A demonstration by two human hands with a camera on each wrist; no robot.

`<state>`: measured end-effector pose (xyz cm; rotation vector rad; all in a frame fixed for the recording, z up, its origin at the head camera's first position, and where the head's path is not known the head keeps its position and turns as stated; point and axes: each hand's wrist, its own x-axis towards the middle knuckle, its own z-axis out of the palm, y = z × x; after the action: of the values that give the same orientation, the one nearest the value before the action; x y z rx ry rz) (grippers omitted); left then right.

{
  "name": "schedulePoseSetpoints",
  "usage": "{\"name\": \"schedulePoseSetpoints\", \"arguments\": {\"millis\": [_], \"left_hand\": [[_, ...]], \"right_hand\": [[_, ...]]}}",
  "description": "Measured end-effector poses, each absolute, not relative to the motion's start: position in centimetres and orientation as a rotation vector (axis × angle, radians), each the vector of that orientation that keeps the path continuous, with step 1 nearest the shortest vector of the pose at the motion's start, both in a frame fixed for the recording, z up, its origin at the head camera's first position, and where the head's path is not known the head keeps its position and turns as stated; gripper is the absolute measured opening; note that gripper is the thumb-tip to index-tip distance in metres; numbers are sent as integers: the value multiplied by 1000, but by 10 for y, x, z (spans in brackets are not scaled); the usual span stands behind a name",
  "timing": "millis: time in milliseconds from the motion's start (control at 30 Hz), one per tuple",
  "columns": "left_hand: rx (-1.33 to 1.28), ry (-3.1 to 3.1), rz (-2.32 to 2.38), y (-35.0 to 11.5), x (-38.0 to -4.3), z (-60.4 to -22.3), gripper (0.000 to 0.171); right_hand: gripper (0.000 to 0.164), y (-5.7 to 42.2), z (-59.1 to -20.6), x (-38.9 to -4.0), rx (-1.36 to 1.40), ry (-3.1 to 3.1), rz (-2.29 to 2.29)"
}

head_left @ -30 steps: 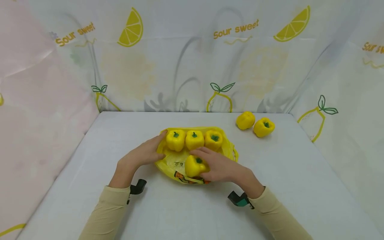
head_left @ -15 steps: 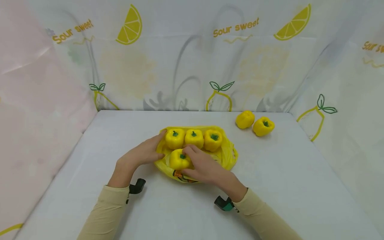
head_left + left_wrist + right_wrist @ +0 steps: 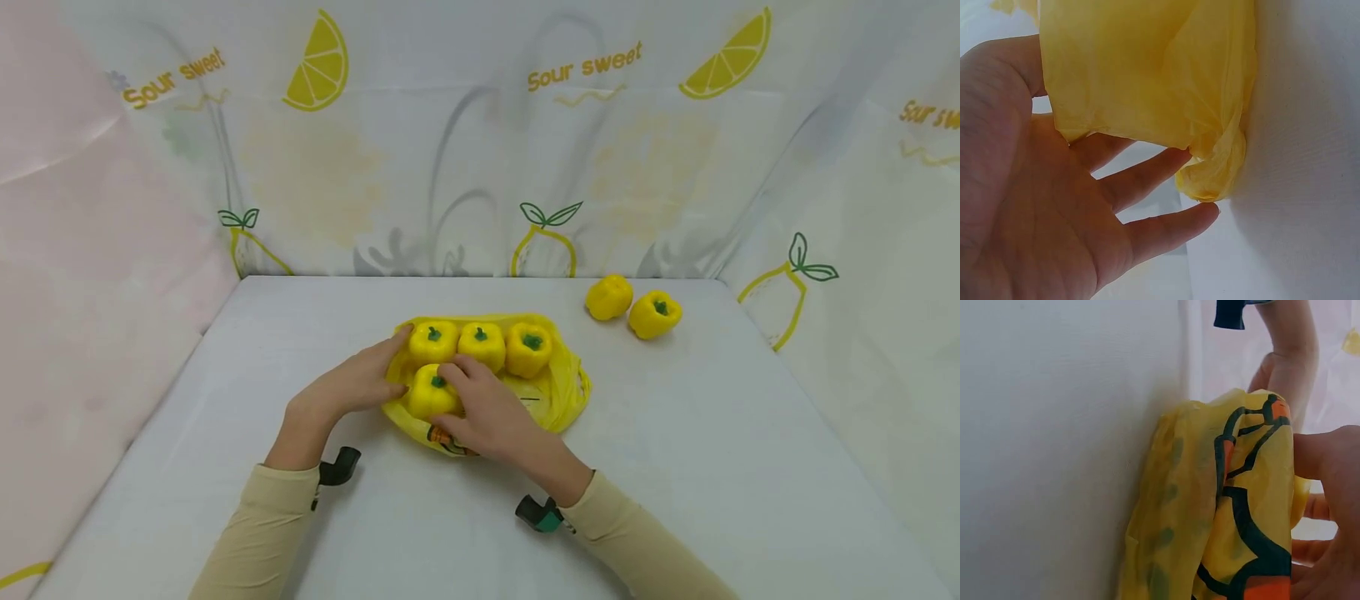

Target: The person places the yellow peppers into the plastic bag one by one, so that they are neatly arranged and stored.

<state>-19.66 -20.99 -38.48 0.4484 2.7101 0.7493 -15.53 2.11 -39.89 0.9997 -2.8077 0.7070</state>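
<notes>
In the head view a yellow plastic bag (image 3: 555,404) lies spread on the table, its mouth facing up. A row of yellow bell peppers, left (image 3: 442,343), middle (image 3: 483,337) and right (image 3: 528,357), stands along its far side. My right hand (image 3: 487,412) grips another yellow bell pepper (image 3: 427,400) at the near left of the bag, thumb and fingers around its right side. My left hand (image 3: 352,385) touches the bag's left end with fingers spread and fairly straight. The left wrist view shows bag film hiding the thumb tip and part of the fingers.
Two more yellow bell peppers, one tipped (image 3: 609,297) and one upright (image 3: 655,315), sit at the back right of the white table (image 3: 720,450). A printed cloth curtain (image 3: 465,150) closes off the back and sides.
My right hand has moved left with the bell pepper, from the bag's near middle to its near left, beside my left thumb. The left hand stays at the bag's left end.
</notes>
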Motion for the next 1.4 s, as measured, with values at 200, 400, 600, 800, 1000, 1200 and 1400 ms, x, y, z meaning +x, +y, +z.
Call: {"name": "schedulePoseSetpoints", "arguments": {"millis": [200,400,600,800,1000,1200,1400], "left_hand": [[443,2707,783,-212,-196,-382,88],[469,2719,775,-212,-197,-381,89],[471,2700,777,-212,-197,-380,88],[461,2699,778,-211,-197,-380,88],[448,2696,783,-212,-197,-381,88],[448,2699,801,-212,-197,-382,90],[430,2700,781,-213,-197,-384,90]], "right_hand": [[48,15,-400,-159,977,-2754,695],[49,12,-402,-159,938,-2718,620],[51,14,-405,-160,945,-2676,551],[54,19,-400,-161,955,-2710,561],[58,25,-392,-161,967,-2769,575],[60,36,-384,-167,980,-2798,620],[53,54,-377,-179,942,-2852,787]]}}
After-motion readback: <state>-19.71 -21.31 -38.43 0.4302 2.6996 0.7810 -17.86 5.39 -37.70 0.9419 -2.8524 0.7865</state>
